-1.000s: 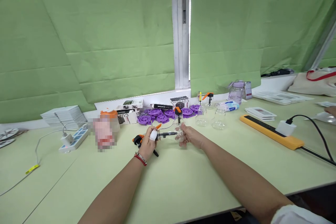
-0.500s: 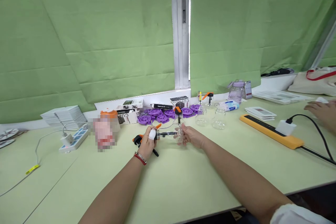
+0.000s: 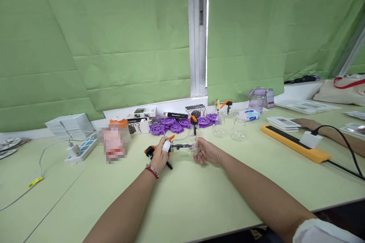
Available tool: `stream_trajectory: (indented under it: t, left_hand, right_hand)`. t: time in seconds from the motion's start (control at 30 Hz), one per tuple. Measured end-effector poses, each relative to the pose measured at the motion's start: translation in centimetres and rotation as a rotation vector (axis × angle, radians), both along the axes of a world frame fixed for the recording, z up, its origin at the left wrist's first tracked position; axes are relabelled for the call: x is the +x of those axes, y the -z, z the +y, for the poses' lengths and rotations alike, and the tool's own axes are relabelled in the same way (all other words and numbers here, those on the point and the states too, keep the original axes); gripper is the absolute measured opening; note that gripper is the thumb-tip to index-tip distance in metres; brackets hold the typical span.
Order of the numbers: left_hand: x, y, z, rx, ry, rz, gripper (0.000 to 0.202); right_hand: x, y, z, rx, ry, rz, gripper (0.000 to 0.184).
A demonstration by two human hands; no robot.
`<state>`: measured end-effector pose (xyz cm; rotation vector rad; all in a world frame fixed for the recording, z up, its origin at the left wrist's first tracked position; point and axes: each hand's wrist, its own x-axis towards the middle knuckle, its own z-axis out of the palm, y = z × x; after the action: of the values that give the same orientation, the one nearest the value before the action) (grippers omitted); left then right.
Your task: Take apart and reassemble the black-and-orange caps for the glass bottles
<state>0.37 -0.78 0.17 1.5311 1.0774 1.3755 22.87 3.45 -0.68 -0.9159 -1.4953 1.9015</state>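
A clear spray bottle (image 3: 184, 146) lies on its side in the air between my hands, a black tube running along its inside. My left hand (image 3: 161, 153), with a white covering on one finger, is closed round its neck end, where an orange lever (image 3: 172, 137) sticks out. At the base, my right hand (image 3: 207, 150) grips with curled fingers. Under and beside my left hand, a loose black-and-orange spray head (image 3: 148, 152) rests on the table. Just behind the bottle stands another spray bottle with a black-and-orange head (image 3: 194, 120).
Purple spoked discs (image 3: 168, 122) and printed boxes (image 3: 138, 127) line the back. Clear empty bottles (image 3: 237, 130) stand right of them. A yellow power strip (image 3: 296, 143) lies at right, near another person's arm (image 3: 322, 129). A white power strip (image 3: 82, 150) is at left.
My hands hold the bottle in nearly the same place; the fingers of my right hand have shifted slightly at its base. The other person's hand has reached left to the white cards.
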Motion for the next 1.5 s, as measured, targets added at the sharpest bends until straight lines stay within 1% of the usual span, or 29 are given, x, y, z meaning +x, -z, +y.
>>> stream_trajectory:
  t: [0.07,0.13,0.2,0.23,0.27,0.3,0.33,0.43,0.53,0.63,0.73,0.77,0.8,0.87,0.93,1.0,1.07,1.13,1.2,1.23,1.33,1.37,1.43,1.5]
  left_hand:
    - [0.0,0.0,0.1,0.008,-0.019,-0.011,0.032]
    - [-0.1,-0.1,0.1,-0.004,-0.038,-0.036,0.033]
    - [-0.1,-0.1,0.1,-0.019,-0.051,-0.062,0.033]
    - [-0.1,-0.1,0.1,-0.023,-0.053,-0.068,0.034]
    - [-0.1,-0.1,0.1,-0.025,-0.050,-0.067,0.034]
    - [-0.1,-0.1,0.1,-0.023,-0.043,-0.061,0.033]
    - [0.0,0.0,0.1,-0.020,-0.032,-0.052,0.033]
    - [0.1,0.1,0.1,-0.013,0.011,-0.015,0.031]
    - [0.1,0.0,0.1,-0.044,0.023,-0.035,0.032]
    - [0.0,-0.4,0.0,-0.067,-0.026,-0.095,0.035]
    - [-0.1,-0.6,0.0,-0.075,-0.038,-0.120,0.037]
    - [-0.1,-0.5,0.0,-0.080,-0.023,-0.122,0.037]
    - [-0.1,-0.4,0.0,-0.084,-0.001,-0.124,0.037]
    - [-0.2,-0.2,0.2,-0.088,0.045,-0.131,0.038]
    - [-0.3,0.0,0.3,-0.091,0.070,-0.133,0.039]
    - [-0.3,0.1,0.4,-0.082,0.059,-0.124,0.039]
    - [-0.4,0.0,0.4,-0.053,0.023,-0.110,0.036]
    - [-0.5,0.0,0.4,-0.028,-0.016,-0.094,0.034]
    - [-0.5,0.0,0.4,-0.030,-0.026,-0.079,0.035]
    - [-0.4,0.0,0.3,-0.040,-0.015,-0.072,0.035]
    - [-0.1,-0.1,0.1,-0.063,0.029,-0.042,0.035]
    - [0.0,-0.2,0.0,-0.066,0.038,-0.028,0.034]
    - [0.2,-0.3,-0.1,-0.064,0.050,-0.011,0.032]
    - [0.1,-0.5,0.0,-0.060,0.045,-0.030,0.032]
  right_hand:
    - [-0.2,-0.3,-0.2,-0.019,0.016,-0.039,0.068]
    - [-0.2,-0.9,-0.6,0.032,0.054,0.045,0.062]
    - [0.0,-1.5,-1.1,0.124,0.076,0.176,0.053]
    - [0.1,-1.7,-1.3,0.170,0.076,0.221,0.058]
    - [0.1,-1.7,-1.4,0.206,0.070,0.241,0.067]
    - [0.2,-1.6,-1.4,0.225,0.062,0.233,0.075]
    - [0.2,-1.4,-1.3,0.226,0.061,0.204,0.076]
    - [0.0,-0.6,-0.7,0.164,0.091,0.070,0.060]
    - [-0.1,-0.3,-0.4,0.139,0.100,-0.018,0.067]
    - [0.2,-1.0,-0.7,0.228,0.057,0.076,0.067]
    - [0.5,-1.4,-1.1,0.352,0.028,0.135,0.083]
    - [0.6,-1.3,-1.0,0.363,0.028,0.117,0.085]
    - [0.6,-1.1,-0.9,0.356,0.031,0.090,0.083]
    - [0.5,-0.5,-0.5,0.309,0.046,0.026,0.072]
    - [0.3,-0.1,-0.1,0.268,0.072,-0.040,0.068]
    - [0.2,-0.2,-0.1,0.274,0.095,-0.073,0.069]
    - [0.2,-0.7,-0.5,0.329,0.089,-0.033,0.069]
    - [0.2,-1.2,-0.9,0.400,0.071,0.033,0.075]
    - [0.2,-1.3,-1.2,0.427,0.066,0.057,0.084]
    - [0.1,-1.2,-1.2,0.410,0.074,0.048,0.083]
    - [-0.3,-0.4,-0.8,0.284,0.131,-0.012,0.064]
    - [-0.3,-0.2,-0.6,0.246,0.152,-0.040,0.062]
    - [-0.4,0.0,-0.3,0.199,0.172,-0.084,0.067]
    - [-0.4,-0.3,-0.4,0.180,0.157,-0.073,0.070]
